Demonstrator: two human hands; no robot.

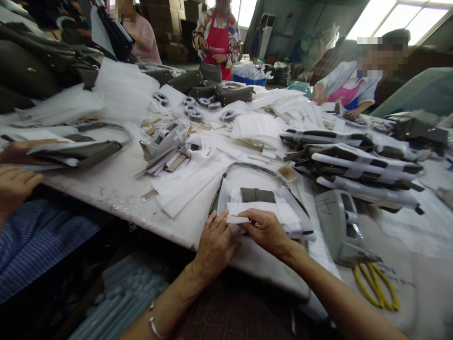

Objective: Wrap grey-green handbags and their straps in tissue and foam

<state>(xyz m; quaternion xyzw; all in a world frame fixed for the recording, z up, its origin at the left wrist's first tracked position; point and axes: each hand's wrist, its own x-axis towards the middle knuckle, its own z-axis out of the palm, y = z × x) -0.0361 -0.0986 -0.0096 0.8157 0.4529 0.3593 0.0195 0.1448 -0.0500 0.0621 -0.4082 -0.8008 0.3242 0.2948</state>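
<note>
In front of me a dark olive handbag (213, 200) lies on the table, its wrapped handle (260, 166) arched away from me. White sheets cover much of the bag, and a small olive flap (257, 195) shows among them. My right hand (267, 230) pinches the folded edge of a white paper sheet (238, 219) between thumb and fingers. At the bag's near left corner rests my left hand (216, 240), fingers stretched out and touching the edge of the paper and bag; its thumb lies apart below.
To the right stand a grey tape dispenser (332, 226), yellow-handled scissors (377, 285) and stacked wrapped bags (354, 163). Another dispenser (166, 141) and loose paper (187, 189) lie left. A co-worker's hand (17, 186) is beside another bag (81, 153). Other people stand across the table.
</note>
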